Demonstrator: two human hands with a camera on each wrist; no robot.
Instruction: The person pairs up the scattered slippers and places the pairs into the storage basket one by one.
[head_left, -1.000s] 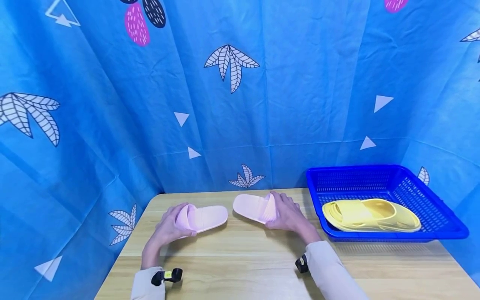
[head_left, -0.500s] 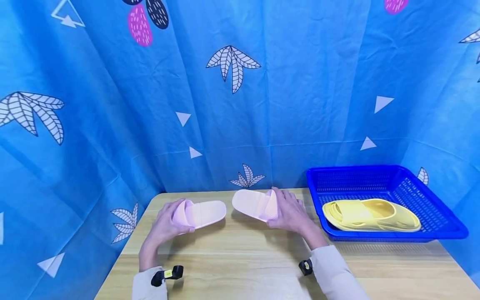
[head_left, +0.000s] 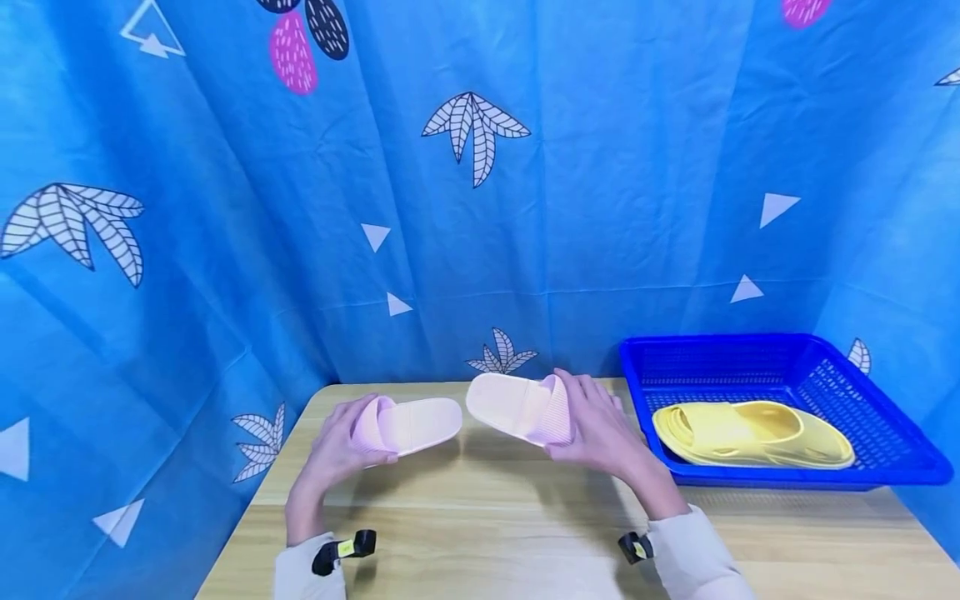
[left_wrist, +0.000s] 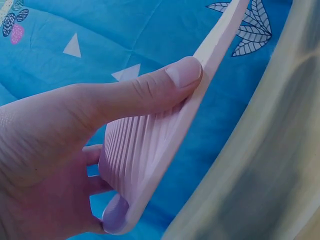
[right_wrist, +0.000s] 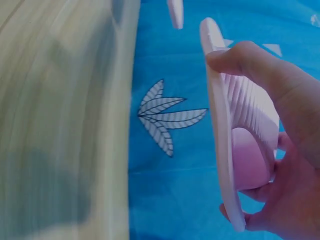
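Observation:
My left hand [head_left: 336, 448] grips a pale pink slide slipper [head_left: 423, 423] across its ribbed strap, heel end pointing right. In the left wrist view the thumb [left_wrist: 150, 90] presses the edge of the sole and the other fingers reach round the far side. My right hand [head_left: 600, 421] holds a second pink slide slipper [head_left: 501, 400] by its strap, heel end to the left. The right wrist view has that slipper's sole [right_wrist: 220, 120] pinched at its edges, held above the table. The two heel ends nearly face each other, slightly apart.
A blue plastic basket [head_left: 911, 471] stands at the right on the wooden table [head_left: 487, 533], with yellow slippers [head_left: 750, 433] inside. Behind the table hangs a blue patterned curtain [head_left: 600, 208]. A small black wrist camera [head_left: 345, 550] sits at the left sleeve.
Both hands have lifted the pink slippers a little higher off the table. The right hand has shifted slightly right, and the view has turned slightly left.

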